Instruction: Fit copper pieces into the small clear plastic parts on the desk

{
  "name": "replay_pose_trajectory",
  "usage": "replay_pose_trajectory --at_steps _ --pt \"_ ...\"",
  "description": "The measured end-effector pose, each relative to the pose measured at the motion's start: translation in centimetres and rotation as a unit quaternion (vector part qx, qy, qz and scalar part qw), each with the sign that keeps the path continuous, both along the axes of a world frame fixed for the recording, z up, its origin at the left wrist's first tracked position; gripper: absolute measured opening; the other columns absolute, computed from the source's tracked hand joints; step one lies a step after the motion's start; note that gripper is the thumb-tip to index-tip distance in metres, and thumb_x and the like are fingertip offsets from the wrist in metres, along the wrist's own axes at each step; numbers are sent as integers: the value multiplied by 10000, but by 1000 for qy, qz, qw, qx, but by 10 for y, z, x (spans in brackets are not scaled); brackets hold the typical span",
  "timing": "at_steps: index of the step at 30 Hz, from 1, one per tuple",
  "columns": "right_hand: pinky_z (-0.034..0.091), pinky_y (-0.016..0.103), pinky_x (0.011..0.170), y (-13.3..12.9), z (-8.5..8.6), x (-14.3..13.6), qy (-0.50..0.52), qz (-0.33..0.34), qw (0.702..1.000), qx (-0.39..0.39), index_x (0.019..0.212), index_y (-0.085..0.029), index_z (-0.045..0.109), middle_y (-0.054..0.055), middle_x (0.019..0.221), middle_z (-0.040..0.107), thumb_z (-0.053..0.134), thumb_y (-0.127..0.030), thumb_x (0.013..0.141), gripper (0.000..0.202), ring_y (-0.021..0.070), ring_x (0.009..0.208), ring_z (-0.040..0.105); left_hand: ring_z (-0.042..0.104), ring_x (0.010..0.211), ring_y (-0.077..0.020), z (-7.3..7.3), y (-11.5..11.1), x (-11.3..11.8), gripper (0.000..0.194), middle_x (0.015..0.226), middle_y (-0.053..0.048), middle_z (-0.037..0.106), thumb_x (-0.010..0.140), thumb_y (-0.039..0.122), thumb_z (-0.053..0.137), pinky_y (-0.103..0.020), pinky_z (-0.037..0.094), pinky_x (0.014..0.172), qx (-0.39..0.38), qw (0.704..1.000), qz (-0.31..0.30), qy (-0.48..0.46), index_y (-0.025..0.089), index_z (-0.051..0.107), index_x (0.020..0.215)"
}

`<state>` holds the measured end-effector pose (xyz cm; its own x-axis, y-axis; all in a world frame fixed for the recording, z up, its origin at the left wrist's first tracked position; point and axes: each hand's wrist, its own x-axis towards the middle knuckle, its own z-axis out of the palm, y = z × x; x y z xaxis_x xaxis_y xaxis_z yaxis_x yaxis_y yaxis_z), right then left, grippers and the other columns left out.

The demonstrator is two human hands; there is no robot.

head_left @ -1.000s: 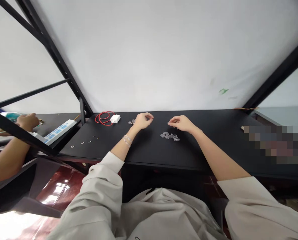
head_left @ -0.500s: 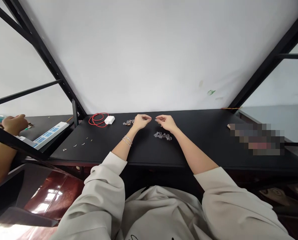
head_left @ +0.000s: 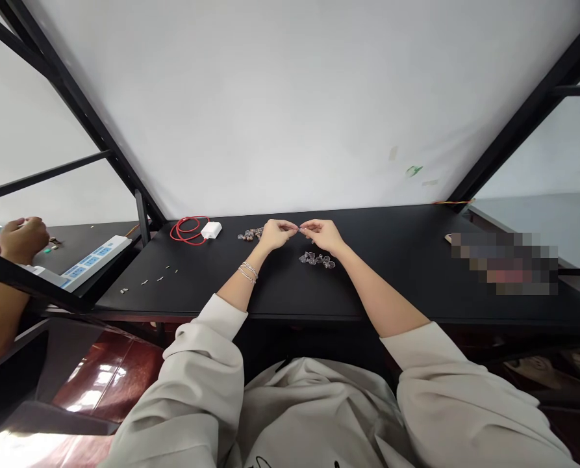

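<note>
Above the black table (head_left: 397, 266), my left hand (head_left: 277, 234) and my right hand (head_left: 323, 235) meet fingertip to fingertip. Both are closed in a pinch. Between the right fingertips is a small clear piece (head_left: 299, 229), mostly covered by the fingers. Whatever the left fingers pinch is too small to make out. Several clear, rounded pieces (head_left: 317, 260) lie in a cluster below my right hand. Partly hidden behind my left hand is a second pile of small clear and brownish pieces (head_left: 249, 234).
Left of my hands lie a white charger (head_left: 211, 230), a red cable (head_left: 182, 238) and several tiny white bits (head_left: 144, 282). A pixelated object (head_left: 506, 260) rests at the right. Beyond the black frame are a power strip (head_left: 95, 265) and another person's hand (head_left: 24, 239).
My hands have come together; a gap parted their fingertips before, with the clear piece in my right fingers. The view has shifted slightly.
</note>
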<state>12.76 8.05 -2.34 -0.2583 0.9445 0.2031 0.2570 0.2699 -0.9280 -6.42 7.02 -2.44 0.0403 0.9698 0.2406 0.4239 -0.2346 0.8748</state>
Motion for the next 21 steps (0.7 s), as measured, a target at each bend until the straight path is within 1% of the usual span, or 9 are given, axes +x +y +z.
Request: replay_pose_trajectory --at_steps 5,10,14,18,21 --pt "564 291 642 -1 -1 1 11 10 1000 -18 971 -157 790 88 858 768 764 -270 825 187 184 735 669 627 600 -126 4 -3 2 119 801 -76 772 776 223 798 -274 522 648 -3 1000 -10 -14 139 808 859" --pt "556 285 616 2 -4 1 21 12 999 -27 1020 -160 816 79 823 768 801 -287 798 256 196 758 671 619 604 -122 4 -4 2 123 740 -71 748 752 208 820 -259 504 613 -12 998 -36 -41 124 792 838" --pt "533 257 577 2 -4 1 59 23 997 -46 1018 -161 829 61 767 756 814 -219 791 235 174 732 649 603 582 -110 6 -6 4 167 697 -51 726 737 197 843 -251 498 594 -39 997 -41 -57 109 782 866" --pt "522 233 579 1 -2 2 93 31 991 -88 1004 -174 835 62 825 770 787 -144 828 185 147 729 647 582 564 -95 8 -8 5 138 680 -43 711 763 170 825 -247 493 588 -37 994 -59 -80 97 769 866" --pt "515 219 589 -1 0 3 120 41 983 -131 993 -186 836 70 890 782 755 -128 870 158 135 749 661 583 564 -93 7 -6 5 166 704 -51 715 782 202 824 -239 482 569 -16 994 -69 -88 95 770 897"
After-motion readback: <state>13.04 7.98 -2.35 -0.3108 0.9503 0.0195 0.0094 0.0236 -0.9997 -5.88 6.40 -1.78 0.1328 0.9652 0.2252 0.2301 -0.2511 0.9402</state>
